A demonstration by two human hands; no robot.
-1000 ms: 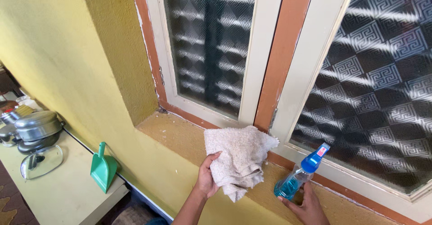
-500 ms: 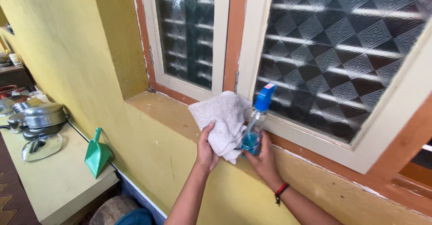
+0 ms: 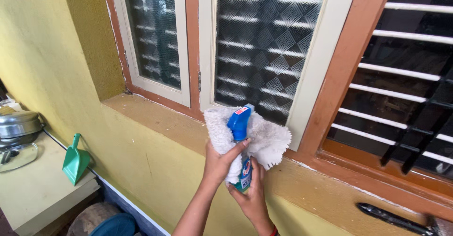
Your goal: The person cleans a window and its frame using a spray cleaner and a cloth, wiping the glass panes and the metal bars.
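Bottle (image 3: 241, 144) raised against fluffy cloth (image 3: 264, 137).

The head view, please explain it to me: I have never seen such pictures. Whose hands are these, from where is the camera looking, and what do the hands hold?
No machine is here. A person wears a camera on the head, so you look down along their own arms. The left hand holds a white cloth and also touches the neck of a spray bottle with a blue top. The right hand grips that bottle from below. Both are in front of a window with patterned glass, above a yellow sill. At the lower left, a table carries a green dustpan, a metal pot and a glass lid.
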